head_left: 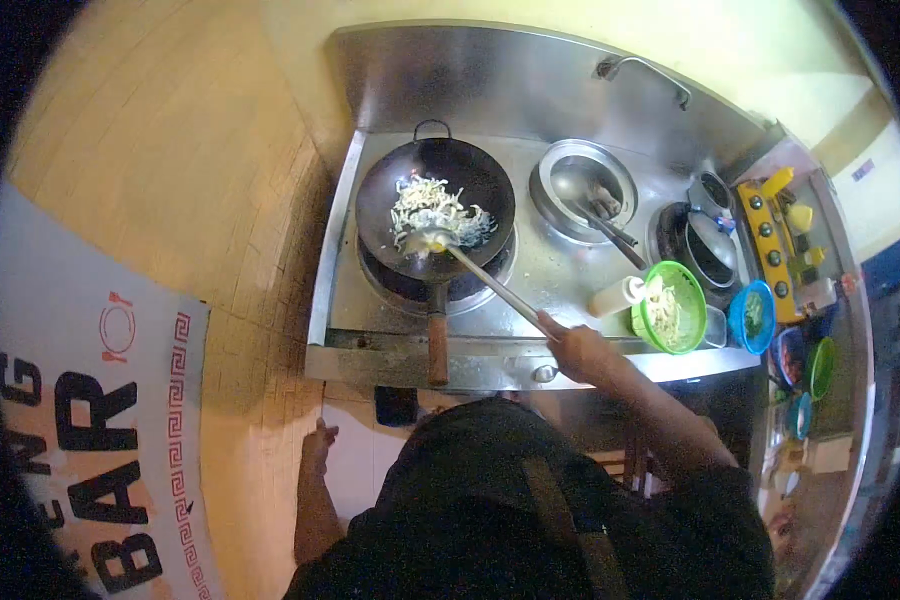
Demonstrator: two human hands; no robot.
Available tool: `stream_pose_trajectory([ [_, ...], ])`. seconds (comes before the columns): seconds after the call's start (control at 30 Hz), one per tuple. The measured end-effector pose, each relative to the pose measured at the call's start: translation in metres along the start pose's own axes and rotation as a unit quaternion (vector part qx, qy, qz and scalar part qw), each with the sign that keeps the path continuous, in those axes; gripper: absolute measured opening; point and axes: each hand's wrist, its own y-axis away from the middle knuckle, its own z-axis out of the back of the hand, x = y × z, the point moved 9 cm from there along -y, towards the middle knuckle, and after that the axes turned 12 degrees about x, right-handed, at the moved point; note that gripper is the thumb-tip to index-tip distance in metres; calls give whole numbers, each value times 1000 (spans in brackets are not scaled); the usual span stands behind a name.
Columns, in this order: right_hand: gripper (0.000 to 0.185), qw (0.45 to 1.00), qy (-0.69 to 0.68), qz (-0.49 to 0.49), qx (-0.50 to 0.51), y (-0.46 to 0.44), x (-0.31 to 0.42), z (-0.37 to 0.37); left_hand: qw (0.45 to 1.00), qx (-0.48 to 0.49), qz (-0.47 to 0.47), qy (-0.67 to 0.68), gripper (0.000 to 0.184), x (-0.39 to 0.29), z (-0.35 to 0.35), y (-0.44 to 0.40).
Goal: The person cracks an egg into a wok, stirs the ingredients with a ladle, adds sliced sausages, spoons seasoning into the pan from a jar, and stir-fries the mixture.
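Note:
My right hand (578,352) is closed round the end of a long-handled wok ladle (492,287). The ladle's bowl rests in a dark wok (378,200), at the near edge of a heap of pale strips of food (430,205). Something yellow shows in or beside that bowl. The wok sits on a burner, its wooden handle (437,345) pointing toward me with no hand on it. My left hand (317,446) hangs low beside my body, away from the stove, fingers loosely apart and holding nothing visible.
Right of the wok stands a metal pot (547,205) with another ladle in it. A squeeze bottle (615,297), a green basket (698,325) of pale strips and a blue bowl (738,325) line the right front. A tap (650,66) juts from the steel backsplash.

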Motion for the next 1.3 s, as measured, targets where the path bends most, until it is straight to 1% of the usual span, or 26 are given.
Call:
stream_pose_trajectory([
  [0.07, 54, 999, -15, 8, -35, 1, -15, 6, 981, -36, -114, 155, 55, -26, 11, -22],
  [0.13, 55, 997, -39, 7, -70, -38, -23, 5, 987, -39, -92, 129, 46, -67, -1, -15],
  [0.17, 55, 982, -105, 99, -121, -57, -14, 8, 989, -42, -85, 115, 42, -89, -7, -9],
  [0.2, 54, 986, -83, 102, -106, -69, -10, 1, 995, -14, -91, 42, 39, -96, -15, -17],
  [0.27, 53, 999, -22, 29, -6, -22, 10, 13, 987, 45, -101, -113, 35, -112, -29, -40],
  [0.3, 56, 999, 24, 39, 2, -10, -2, 6, 986, 42, -149, -60, 37, -163, -49, 7],
  [0.4, 55, 999, -10, -28, -26, -14, -37, 13, 989, 79, -124, 31, 37, -176, -70, 10],
  [0.43, 54, 995, -56, 5, -81, -44, -43, 6, 987, 93, -127, -17, 38, -189, -78, 20],
  [0.47, 53, 985, -75, 83, -131, -64, -33, 5, 983, 106, -133, -67, 40, -209, -84, 34],
  [0.5, 53, 991, -78, 60, -91, -69, -21, 0, 975, 119, -142, -118, 41, -227, -91, 42],
  [0.6, 55, 999, -51, 7, 15, -25, 2, -5, 961, 148, -201, -121, 41, -259, -89, 49],
  [0.63, 58, 997, -48, 9, 53, -13, 5, -6, 960, 136, -212, -126, 40, -288, -94, 62],
  [0.7, 62, 999, -42, 1, 9, -28, 2, -15, 958, 112, -231, -128, 39, -366, -126, 92],
  [0.77, 66, 998, -54, 0, -17, -48, -2, -27, 917, 158, -354, -96, 36, -444, -179, 92],
  [0.83, 69, 996, -86, 6, -25, -65, -10, -37, 846, 198, -445, -215, 35, -520, -249, 82],
  [0.9, 71, 987, -147, 65, -30, -69, -20, -46, 802, 213, -485, -276, 31, -575, -327, 42],
  [0.93, 72, 979, -177, 93, -34, -71, -27, -53, 779, 210, -481, -342, 33, -597, -366, 13],
  [0.97, 72, 969, -213, 122, -40, -74, -34, -62, 785, 230, -477, -323, 34, -610, -406, -37],
  [1.03, 71, 941, -283, 177, -57, -82, -53, -71, 706, 170, -487, -485, 30, -642, -478, -86],
  [1.1, 68, 900, -394, 182, 32, -37, -71, -24, 666, 142, -426, -595, 29, -647, -536, -181],
  [1.13, 65, 895, -405, 187, 2, -36, -87, -30, 587, 120, -419, -682, 24, -642, -562, -222],
  [1.17, 62, 890, -417, 180, -32, -35, -99, -45, 506, 97, -500, -697, 32, -631, -578, -286],
  [1.2, 59, 885, -430, 167, -68, -29, -116, -56, 518, 107, -448, -721, 45, -630, -585, -286],
  [1.23, 53, 877, -442, 157, -105, -14, -138, -59, 438, 110, -556, -698, 56, -623, -597, -322],
  [1.27, 48, 870, -448, 148, -141, 9, -155, -61, 530, 162, -542, -632, 61, -632, -605, -253],
  [1.3, 44, 865, -449, 143, -172, 30, -170, -65, 540, 162, -474, -676, 53, -626, -602, -302],
])
